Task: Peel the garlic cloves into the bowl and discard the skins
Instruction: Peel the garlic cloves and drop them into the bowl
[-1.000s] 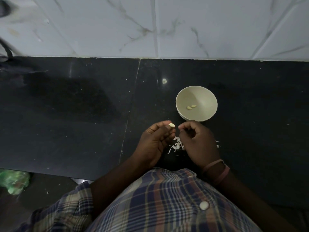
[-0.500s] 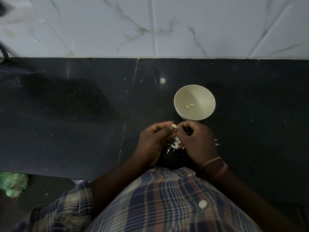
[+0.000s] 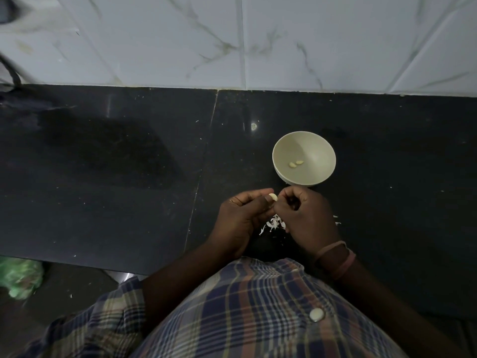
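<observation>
Green bag (image 3: 19, 276) sits on the floor at far left, not part of this step.

My left hand (image 3: 241, 218) is curled, thumb and fingertips pinching a garlic clove (image 3: 273, 196). Exposed end looks bare and pale; the rest is hidden in my grip, so I can't tell if any skin is left.

A second ago my hands were slightly apart. Now my right hand (image 3: 307, 215) has closed in and its curled fingertips touch the clove from the right. Can't tell whether it has hold of a strip of skin or just the clove itself.

Skins (image 3: 274, 224) lie in a loose pile on the black counter (image 3: 129, 202) directly under my hands, a few scraps showing past my right hand. Pile looks unchanged.

Bowl (image 3: 320, 148) is just beyond my right knuckles, two peeled cloves (image 3: 295, 164) in the bottom, same as before.

My read: final picking on clove three. Next it drops into the bowl. Skins not yet discarded.
</observation>
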`<act>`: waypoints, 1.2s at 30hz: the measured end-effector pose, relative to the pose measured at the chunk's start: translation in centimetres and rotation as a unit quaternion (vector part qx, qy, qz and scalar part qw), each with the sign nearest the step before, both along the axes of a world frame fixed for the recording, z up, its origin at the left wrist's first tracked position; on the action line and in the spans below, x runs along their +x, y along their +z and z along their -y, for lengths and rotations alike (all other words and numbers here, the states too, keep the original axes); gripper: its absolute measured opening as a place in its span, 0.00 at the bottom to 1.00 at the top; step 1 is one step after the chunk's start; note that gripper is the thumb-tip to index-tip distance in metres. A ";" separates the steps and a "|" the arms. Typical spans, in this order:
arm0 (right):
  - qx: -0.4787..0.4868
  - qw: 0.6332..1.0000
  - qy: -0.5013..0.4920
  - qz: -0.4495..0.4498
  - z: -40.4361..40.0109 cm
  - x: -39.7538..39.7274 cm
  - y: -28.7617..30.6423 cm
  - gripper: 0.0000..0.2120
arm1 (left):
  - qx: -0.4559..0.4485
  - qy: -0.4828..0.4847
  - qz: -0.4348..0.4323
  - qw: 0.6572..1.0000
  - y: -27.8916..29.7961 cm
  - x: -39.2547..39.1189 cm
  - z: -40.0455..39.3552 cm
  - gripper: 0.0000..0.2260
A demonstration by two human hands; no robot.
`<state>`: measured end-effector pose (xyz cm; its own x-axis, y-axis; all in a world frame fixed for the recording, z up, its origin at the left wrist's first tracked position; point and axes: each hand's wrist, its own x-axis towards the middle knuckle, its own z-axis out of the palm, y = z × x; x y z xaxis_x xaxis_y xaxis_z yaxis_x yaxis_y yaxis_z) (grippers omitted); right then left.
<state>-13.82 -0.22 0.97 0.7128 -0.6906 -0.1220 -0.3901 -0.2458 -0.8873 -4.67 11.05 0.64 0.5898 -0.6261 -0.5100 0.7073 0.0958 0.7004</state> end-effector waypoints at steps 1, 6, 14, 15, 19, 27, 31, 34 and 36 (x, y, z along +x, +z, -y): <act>0.007 1.000 -0.004 0.001 -0.1 0.0 0.0 0.06 | -0.003 -0.001 -0.002 1.000 0.0 0.0 0.0 0.08; 0.039 0.999 -0.007 0.003 -0.4 -0.4 0.0 0.05 | -0.012 -0.010 -0.003 1.000 0.3 -0.4 -0.1 0.07; 0.072 0.996 -0.040 0.029 -0.8 -0.6 -0.3 0.04 | -0.005 -0.017 -0.001 1.000 0.1 -0.7 -0.5 0.08; 0.075 0.996 -0.046 0.034 -0.8 -0.7 -0.4 0.04 | -0.008 -0.018 -0.005 1.000 0.0 -0.7 -0.5 0.09; 0.091 0.993 -0.058 0.055 -0.8 -0.8 -0.6 0.08 | -0.030 -0.014 -0.033 0.999 -0.1 -0.6 -0.8 0.09; -0.008 0.998 -0.068 0.012 -0.7 -0.8 -0.8 0.11 | -0.046 0.014 -0.090 0.995 -0.2 -0.6 -0.6 0.08; -0.035 0.999 -0.037 0.011 -0.9 -1.0 -1.0 0.04 | -0.045 0.007 -0.077 0.996 -0.4 -0.6 -0.8 0.09; -0.053 0.999 -0.003 0.006 -0.9 -1.0 -0.8 0.10 | -0.043 0.002 -0.064 0.997 -0.4 -0.4 -1.0 0.10; -0.044 0.999 0.001 0.003 -1.0 -0.9 -0.7 0.11 | -0.045 0.006 -0.058 0.997 -0.4 -0.4 -1.0 0.11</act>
<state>-14.76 0.76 0.31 0.7154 -0.6965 -0.0561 -0.3839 -0.3248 -0.8644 -5.10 12.08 0.26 0.5382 -0.6659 -0.5167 0.7812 0.1639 0.6024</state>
